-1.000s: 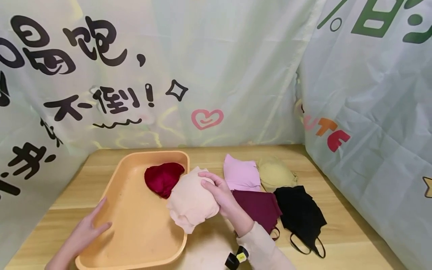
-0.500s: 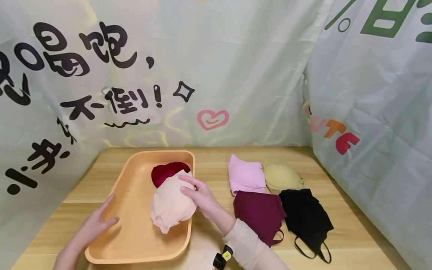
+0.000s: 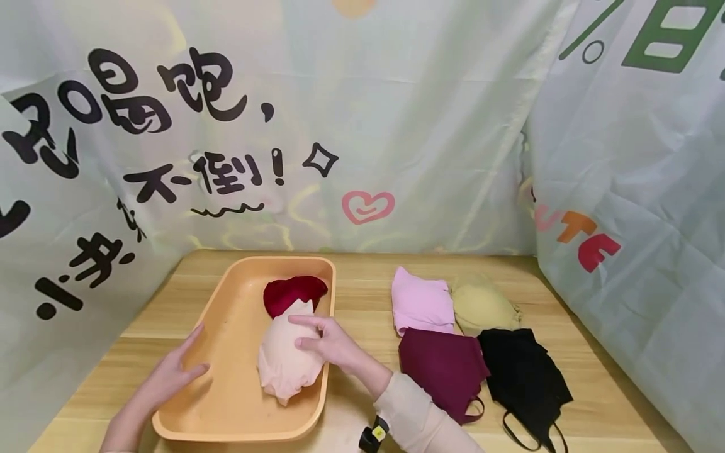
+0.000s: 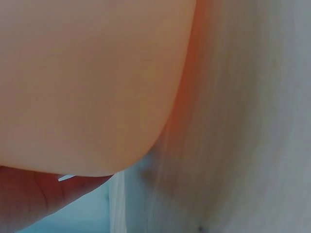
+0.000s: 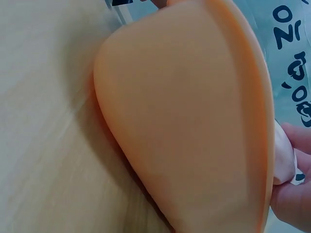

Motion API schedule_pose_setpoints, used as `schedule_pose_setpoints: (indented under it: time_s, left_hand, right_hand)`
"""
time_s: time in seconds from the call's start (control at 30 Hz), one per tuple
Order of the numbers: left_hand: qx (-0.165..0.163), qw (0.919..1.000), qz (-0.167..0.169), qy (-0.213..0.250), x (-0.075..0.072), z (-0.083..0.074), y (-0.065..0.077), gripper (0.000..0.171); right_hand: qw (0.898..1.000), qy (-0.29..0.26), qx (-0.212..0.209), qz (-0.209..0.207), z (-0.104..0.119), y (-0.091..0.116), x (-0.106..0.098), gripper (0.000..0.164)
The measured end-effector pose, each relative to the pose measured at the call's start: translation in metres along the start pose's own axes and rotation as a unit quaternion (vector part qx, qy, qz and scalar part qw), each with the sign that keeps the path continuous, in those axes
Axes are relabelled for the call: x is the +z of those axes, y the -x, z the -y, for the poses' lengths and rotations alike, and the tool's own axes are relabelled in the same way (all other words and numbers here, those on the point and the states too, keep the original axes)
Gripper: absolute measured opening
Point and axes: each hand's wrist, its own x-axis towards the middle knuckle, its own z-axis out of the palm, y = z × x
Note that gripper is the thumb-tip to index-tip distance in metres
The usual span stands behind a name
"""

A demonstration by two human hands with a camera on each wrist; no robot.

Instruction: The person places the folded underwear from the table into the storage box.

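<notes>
A shallow orange plastic tray [image 3: 232,434] lies on the wooden table, with its left rim held by my left hand [image 3: 172,374], thumb over the inside. The tray's outer wall [image 4: 97,87] covers much of that hand in the left wrist view. At the tray's right side my right hand [image 3: 334,346] holds a folded pale pink bra [image 3: 286,362] between thumb and fingers, low over the tray floor. The bra overlaps a dark red folded bra [image 3: 291,294] near the far right corner. Beyond the tray's rim, the right wrist view shows the pale bra [image 5: 284,155] between thumb and fingers.
Right of the tray lie a folded lilac bra [image 3: 421,303], a khaki one [image 3: 484,305], a plum one [image 3: 444,371] and a black one [image 3: 527,371] with loose straps. Printed curtains [image 3: 430,126] rise behind and beside the table [image 3: 362,302].
My right hand has carried the pale pink bra leftward across the tray's right rim and lowered it inside. The left hand stays at the tray's left rim. The head view has shifted slightly left.
</notes>
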Motion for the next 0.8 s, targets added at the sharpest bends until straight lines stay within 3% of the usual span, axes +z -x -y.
schedule_pose_setpoints:
  time_s: [0.17, 0.3, 0.53, 0.8]
  left_hand:
    - [-0.01, 0.9998, 0.012, 0.007, -0.001, 0.001, -0.001, 0.08]
    - [0.0, 1.0, 0.005, -0.005, -0.001, 0.003, -0.002, 0.08]
    - [-0.007, 0.9999, 0.013, -0.003, -0.003, 0.002, -0.004, 0.081]
    - [-0.014, 0.9997, 0.02, 0.009, -0.001, 0.002, -0.003, 0.082]
  right_hand:
    - [0.996, 0.076, -0.019, 0.041, 0.004, 0.002, -0.002, 0.039]
    - [0.981, 0.178, -0.045, 0.068, 0.007, 0.003, 0.0, 0.038]
    - [0.918, 0.387, -0.058, 0.062, 0.01, 0.004, 0.005, 0.037]
    - [0.849, 0.515, -0.108, 0.041, 0.009, 0.009, 0.007, 0.036]
